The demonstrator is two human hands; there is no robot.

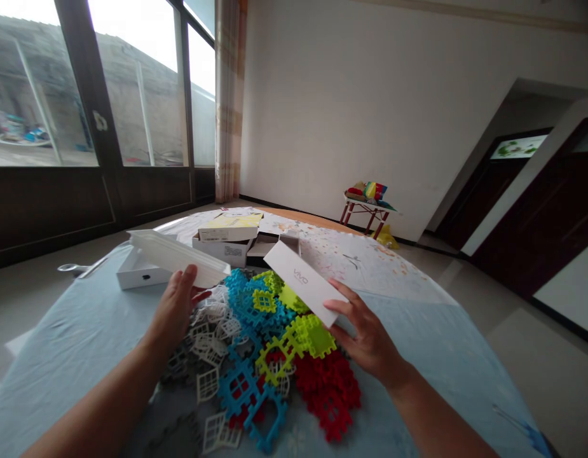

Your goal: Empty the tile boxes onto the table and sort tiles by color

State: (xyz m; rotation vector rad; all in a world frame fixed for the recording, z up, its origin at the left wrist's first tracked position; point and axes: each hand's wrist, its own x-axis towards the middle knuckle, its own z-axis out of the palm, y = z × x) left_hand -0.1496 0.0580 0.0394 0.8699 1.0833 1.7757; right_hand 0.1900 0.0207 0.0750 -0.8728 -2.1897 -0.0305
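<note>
The person's left hand (175, 304) grips the near end of a pale plastic tray (184, 256), thumb in sight and fingers partly hidden; the tray overlaps a white box (135, 278) from here; the right hand (365, 334), fingers bent round its lower end, holds a white vivo box (298, 277) aslant above heaped interlocking plastic panels (250, 304) on the blue tablecloth (417, 346).

pieces (322, 337): blue, lime, red, white; vivo box (296, 275): white; tablecloth (408, 337): pale blue; far cloth (370, 270): seemingly floral
</note>
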